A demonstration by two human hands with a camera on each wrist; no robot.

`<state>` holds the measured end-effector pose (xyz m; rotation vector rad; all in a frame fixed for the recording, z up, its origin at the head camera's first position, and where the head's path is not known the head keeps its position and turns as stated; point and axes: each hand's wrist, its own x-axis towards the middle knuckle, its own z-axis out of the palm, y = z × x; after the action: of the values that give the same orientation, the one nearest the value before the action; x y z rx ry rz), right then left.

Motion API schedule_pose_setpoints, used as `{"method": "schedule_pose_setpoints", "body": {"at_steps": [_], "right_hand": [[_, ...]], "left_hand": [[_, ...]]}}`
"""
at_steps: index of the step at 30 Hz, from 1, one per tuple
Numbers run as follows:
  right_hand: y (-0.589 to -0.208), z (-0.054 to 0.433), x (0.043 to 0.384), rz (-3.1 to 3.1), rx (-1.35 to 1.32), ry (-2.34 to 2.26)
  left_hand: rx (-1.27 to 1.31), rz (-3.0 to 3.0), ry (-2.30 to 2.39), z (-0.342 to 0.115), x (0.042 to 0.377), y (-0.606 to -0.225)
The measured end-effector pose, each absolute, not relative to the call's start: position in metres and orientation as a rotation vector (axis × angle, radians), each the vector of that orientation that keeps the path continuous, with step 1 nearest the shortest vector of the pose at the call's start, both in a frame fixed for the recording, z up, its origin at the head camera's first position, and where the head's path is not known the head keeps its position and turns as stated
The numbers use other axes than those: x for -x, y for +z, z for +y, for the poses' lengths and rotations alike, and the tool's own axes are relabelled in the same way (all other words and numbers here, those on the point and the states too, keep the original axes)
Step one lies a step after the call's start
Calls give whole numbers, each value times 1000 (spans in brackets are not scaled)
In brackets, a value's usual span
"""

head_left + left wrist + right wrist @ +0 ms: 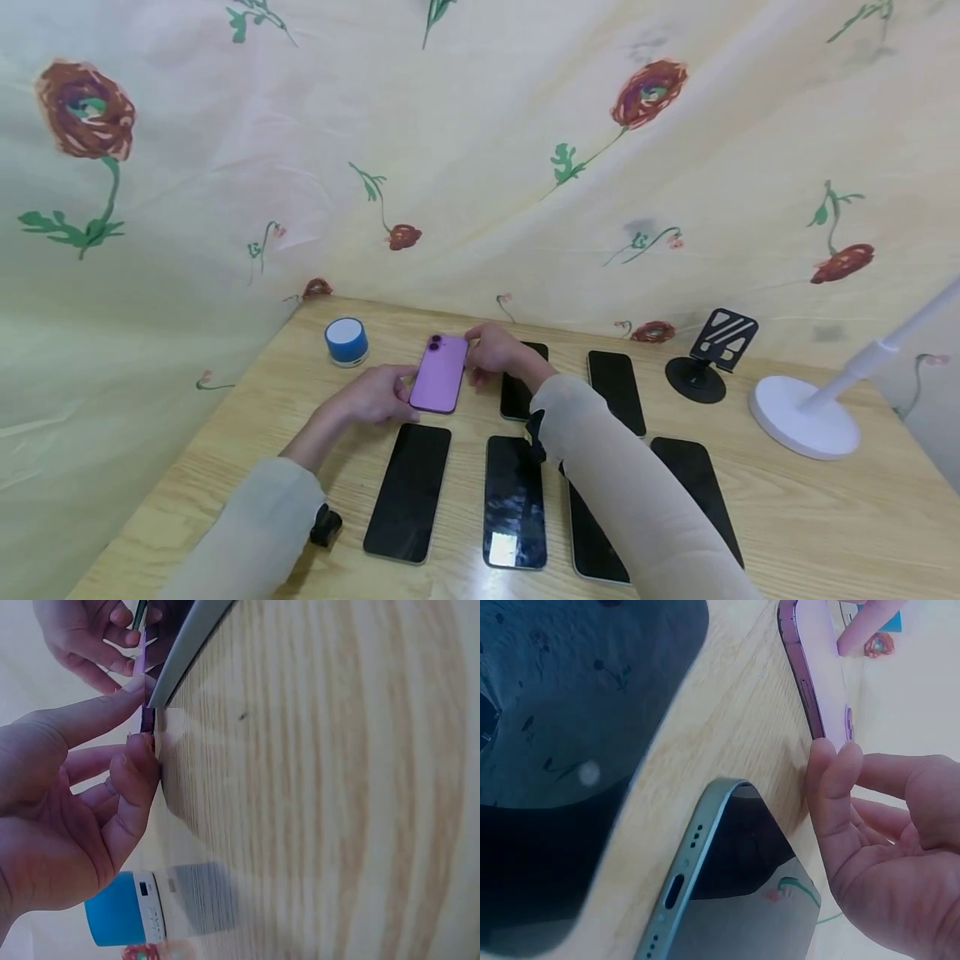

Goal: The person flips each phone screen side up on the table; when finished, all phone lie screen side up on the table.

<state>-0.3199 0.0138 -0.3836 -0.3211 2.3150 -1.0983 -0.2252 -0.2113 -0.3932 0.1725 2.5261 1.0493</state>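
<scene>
A purple smartphone [439, 375] lies or is held just over the wooden table, its back and camera lenses facing up; the gap beneath is hard to judge. My left hand [375, 394] pinches its lower left edge between thumb and fingers, as the left wrist view shows with the hand [75, 787] seen side-on. At the upper right corner my right hand [498, 348] pinches the same phone; in the right wrist view thumb and fingertip meet at the purple phone's [826, 667] corner. Beside the right hand lies a black-screened phone [517, 396], partly behind the wrist.
More phones lie screen up: one front left [408, 492], one front middle [515, 500], others to the right, partly under my right sleeve. A blue-and-white round device [347, 342] stands back left. A black phone stand [697, 379] and a white lamp base [804, 417] stand right.
</scene>
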Motion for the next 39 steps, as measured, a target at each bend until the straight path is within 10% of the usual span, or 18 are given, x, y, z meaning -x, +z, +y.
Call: {"method": "schedule_pose_setpoints", "body": {"at_steps": [39], "right_hand": [[-381,10,320,2116,63,-1452]], "left_hand": [[-204,2527,1010,-209,229,-393]]}}
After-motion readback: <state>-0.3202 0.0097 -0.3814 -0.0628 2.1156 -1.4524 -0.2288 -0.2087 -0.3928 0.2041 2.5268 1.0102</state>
